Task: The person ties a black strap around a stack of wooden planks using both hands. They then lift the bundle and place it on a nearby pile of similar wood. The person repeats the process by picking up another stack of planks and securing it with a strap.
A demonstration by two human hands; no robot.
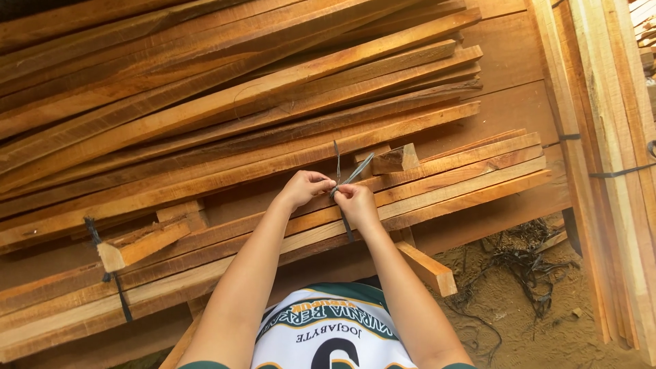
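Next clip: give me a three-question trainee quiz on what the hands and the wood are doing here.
1. True or false: both hands grip the dark strap over the bundle of wooden slats.
2. Which hand is nearer the short wood block? A left hand, B right hand
3. Fill in: a second dark strap binds the slats toward the picture's ____ side.

Key: 1 true; 2 B; 3 left.

A wide wooden platform carried the timber. Long reddish-brown wooden slats lay piled across its far and left parts, and a strapped bundle of slats lay along its near edge. To the right, sandy ground held tangled dark strapping scraps.
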